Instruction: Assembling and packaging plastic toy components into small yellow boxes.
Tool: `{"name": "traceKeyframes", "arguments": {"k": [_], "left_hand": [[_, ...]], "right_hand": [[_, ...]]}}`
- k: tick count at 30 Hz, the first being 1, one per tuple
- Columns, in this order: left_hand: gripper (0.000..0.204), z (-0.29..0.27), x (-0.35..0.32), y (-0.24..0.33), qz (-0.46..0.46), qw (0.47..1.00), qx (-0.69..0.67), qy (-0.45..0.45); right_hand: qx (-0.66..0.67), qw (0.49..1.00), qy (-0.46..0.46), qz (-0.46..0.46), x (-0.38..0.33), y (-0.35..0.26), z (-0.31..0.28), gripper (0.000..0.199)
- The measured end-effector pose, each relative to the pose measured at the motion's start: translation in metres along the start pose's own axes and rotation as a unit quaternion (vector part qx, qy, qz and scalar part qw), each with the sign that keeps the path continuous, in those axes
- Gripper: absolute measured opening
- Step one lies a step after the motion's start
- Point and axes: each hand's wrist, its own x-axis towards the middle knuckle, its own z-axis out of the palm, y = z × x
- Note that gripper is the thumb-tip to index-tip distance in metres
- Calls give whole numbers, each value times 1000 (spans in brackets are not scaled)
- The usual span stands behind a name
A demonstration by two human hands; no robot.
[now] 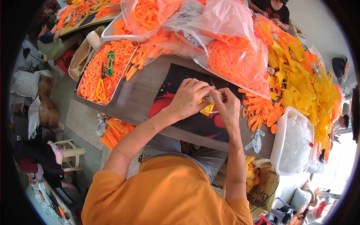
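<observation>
Over a black mat with red patches (170, 84), my two hands meet around a small yellow plastic piece (208, 108). My left hand (189, 98) is closed on it from the left, thumb and fingers bent. From the other side my right hand (228, 108) pinches at the same piece, its thumb and forefinger near a whitish, partly see-through part (208, 98). A thin pale strip sticks out below the fingers. Much of the piece is covered by my fingers, so its exact kind does not show.
At left, a metal tray (129, 60) of orange loops carries pliers (101, 80) and a green tool (110, 63). Transparent bags of orange parts (236, 62) stand behind the mat. Rightward are loose orange parts (258, 108), a yellow heap (296, 82) and a white tub (278, 152). Another person (275, 15) sits opposite.
</observation>
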Motion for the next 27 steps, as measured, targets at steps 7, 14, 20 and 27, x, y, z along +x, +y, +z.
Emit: {"name": "traceKeyframes", "arguments": {"k": [7, 14, 20, 27], "left_hand": [[57, 13, -2, -4, 24, 1000, -10, -10], [45, 16, 0, -14, -103, 968, -226, 29], [38, 10, -10, -28, -185, 914, -360, -3], [37, 14, -12, -29, -174, 931, -320, -19]], "right_hand": [[27, 998, -28, 51, -2, -2, 1, 35], [180, 984, 11, 15, -19, 16, 9, 19], [-35, 995, 34, -92, -36, 22, 35, 13], [-165, 955, 138, -205, -38, 17, 46, 16]]}}
